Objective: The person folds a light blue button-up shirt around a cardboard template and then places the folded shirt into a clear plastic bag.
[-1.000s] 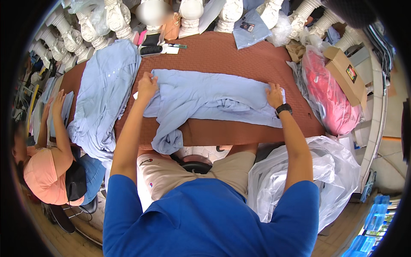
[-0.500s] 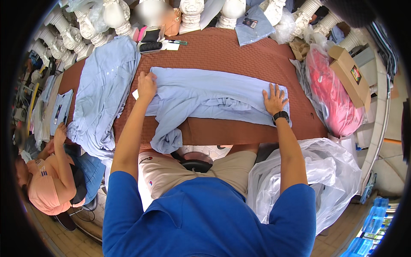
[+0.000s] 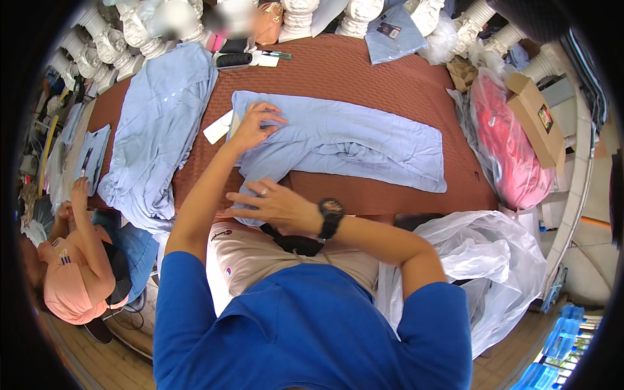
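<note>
A light blue shirt (image 3: pixel 383 133), folded into a long strip, lies across the brown-covered table in front of me. Over its left end, my left hand (image 3: pixel 257 127) rests with bent fingers spread apart, gripping nothing that I can see. My right hand (image 3: pixel 276 205) has its fingers spread over the loose sleeve at the table's near edge; most of the sleeve's lower end is hidden beneath it. From under the shirt's left edge a white card (image 3: pixel 218 127) sticks out.
Another light blue shirt (image 3: pixel 159 110) is spread at the left, near a seated co-worker (image 3: pixel 78 273). White balusters (image 3: pixel 299 16), black thread spools (image 3: pixel 233 60) and a packaged shirt (image 3: pixel 393 36) line the back. At right are a pink bagged bundle (image 3: pixel 497 130), a cardboard box (image 3: pixel 536 117) and clear plastic (image 3: pixel 481 260).
My right hand has left the shirt's right end and swung left to the sleeve. My left hand has shifted right onto the fabric, its fingers now apart. More of the white card shows.
</note>
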{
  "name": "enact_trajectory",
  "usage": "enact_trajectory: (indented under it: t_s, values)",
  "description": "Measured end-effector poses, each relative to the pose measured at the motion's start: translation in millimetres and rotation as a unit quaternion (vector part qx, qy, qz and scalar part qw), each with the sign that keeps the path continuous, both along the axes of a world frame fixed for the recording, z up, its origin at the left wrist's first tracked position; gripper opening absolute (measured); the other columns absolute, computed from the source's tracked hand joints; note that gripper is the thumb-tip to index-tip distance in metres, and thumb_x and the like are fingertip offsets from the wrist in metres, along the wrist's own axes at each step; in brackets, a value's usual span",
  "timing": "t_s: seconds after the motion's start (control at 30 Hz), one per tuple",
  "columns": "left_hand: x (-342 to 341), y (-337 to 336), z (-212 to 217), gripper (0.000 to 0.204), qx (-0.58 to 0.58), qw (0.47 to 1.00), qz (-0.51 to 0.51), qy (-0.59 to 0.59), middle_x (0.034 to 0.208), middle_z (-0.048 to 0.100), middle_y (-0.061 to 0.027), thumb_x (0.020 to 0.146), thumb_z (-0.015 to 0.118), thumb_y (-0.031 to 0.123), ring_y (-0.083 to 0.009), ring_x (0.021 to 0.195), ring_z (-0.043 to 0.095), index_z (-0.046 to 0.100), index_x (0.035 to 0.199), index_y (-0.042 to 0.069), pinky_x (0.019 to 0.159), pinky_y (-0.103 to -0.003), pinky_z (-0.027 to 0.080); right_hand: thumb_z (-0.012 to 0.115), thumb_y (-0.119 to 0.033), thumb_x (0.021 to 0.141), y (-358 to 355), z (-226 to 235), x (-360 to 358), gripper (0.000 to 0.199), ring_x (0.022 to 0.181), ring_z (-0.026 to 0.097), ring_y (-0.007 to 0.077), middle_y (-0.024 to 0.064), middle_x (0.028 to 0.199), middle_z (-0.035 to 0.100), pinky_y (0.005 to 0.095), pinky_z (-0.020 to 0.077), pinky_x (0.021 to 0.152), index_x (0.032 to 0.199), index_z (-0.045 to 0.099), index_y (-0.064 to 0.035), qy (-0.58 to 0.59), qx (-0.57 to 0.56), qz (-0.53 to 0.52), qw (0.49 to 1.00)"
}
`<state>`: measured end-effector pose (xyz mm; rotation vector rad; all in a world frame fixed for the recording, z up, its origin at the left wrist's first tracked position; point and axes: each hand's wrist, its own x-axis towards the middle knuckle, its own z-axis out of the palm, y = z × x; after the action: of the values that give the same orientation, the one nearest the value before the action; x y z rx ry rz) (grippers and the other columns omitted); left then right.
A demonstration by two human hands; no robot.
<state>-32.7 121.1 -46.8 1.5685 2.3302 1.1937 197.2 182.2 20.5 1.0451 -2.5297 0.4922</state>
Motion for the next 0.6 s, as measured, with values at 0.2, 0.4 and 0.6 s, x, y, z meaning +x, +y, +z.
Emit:
enact_trajectory:
  t_s: [0.2, 0.4, 0.6]
  values:
    - [-17, 6, 3, 0.029, -0.098, 0.949, -0.077, -0.289, 0.121, 0.065, -0.0029, 0.097, 0.053, 0.026, -0.0230, 0.113, 0.053, 0.076, 0.109, 0.014, 0.102, -0.039, 0.038, 0.072, -0.016, 0.075, -16, -21, -22, 0.040, 0.103, 0.059, 0.0257, 0.0068, 0.111, 0.064, 0.0419, 0.0460, 0.088, 0.113, 0.062, -0.0135, -0.148, 0.027, -0.059, 0.987]
    - [-54, -1, -36, 0.080, 0.018, 0.766, -0.008, -0.643, 0.142, 0.055, -0.0088, 0.097, 0.029, 0.070, -0.0236, 0.134, 0.045, 0.057, 0.138, 0.006, 0.115, -0.038, 0.028, 0.058, -0.022, 0.096, 75, 70, -22, 0.022, 0.070, 0.063, 0.0357, 0.0177, 0.078, 0.063, 0.0463, 0.0465, 0.063, 0.099, 0.056, 0.0000, -0.111, -0.482, -0.358, 0.792]
    - [-44, 14, 14, 0.069, -0.123, 0.930, -0.098, -0.332, 0.135, 0.059, -0.0188, 0.090, 0.063, 0.057, -0.0269, 0.128, 0.052, 0.060, 0.132, 0.003, 0.111, -0.036, 0.035, 0.062, -0.021, 0.094, 179, -29, 45, 0.024, 0.075, 0.065, 0.0409, 0.0226, 0.085, 0.066, 0.0509, 0.0485, 0.066, 0.100, 0.060, 0.0020, -0.082, -0.180, -0.698, 0.688]
